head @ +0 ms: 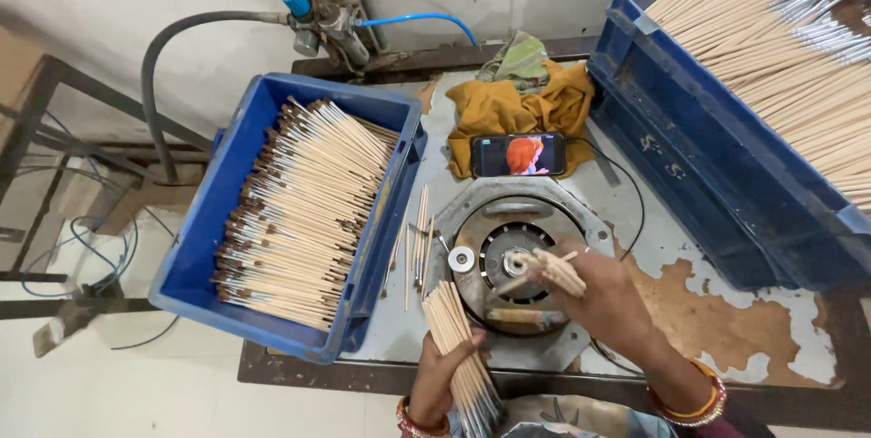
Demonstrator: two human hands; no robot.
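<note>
**Thin sticks, bundle in left hand, few in right over round machine plate**

Left hand [442,374] at 6 o'clock of the frame, grip clamped around a bundle of sticks [458,334], taken at mid-length; the upper ends fan out toward 12, the lower ends run off the bottom edge. Right hand [606,297] sits just right of it, fingers closed on a small clutch of sticks [555,270], their tips pointing toward 9–10 o'clock over the hub of the round metal plate [513,256] on the worktop [726,329].

Handling, judged: the sticks look very light, stiff but thin, so likely to snap if bent and quick to slide out of a loose bundle. Best held around the middle with a full wrap; single ones pinched near one end.

Around: a few loose sticks [419,238] lie at 9 o'clock of the plate. Blue crate [195,256] at 9–10 o'clock holds rows of dark-tipped sticks. A second blue crate [726,175] at 2 o'clock is heaped with plain ones. Phone [518,155] with lit screen at 12 o'clock of the plate, resting by a yellow cloth [508,107]. Grey hose and valve [318,20] behind.
</note>
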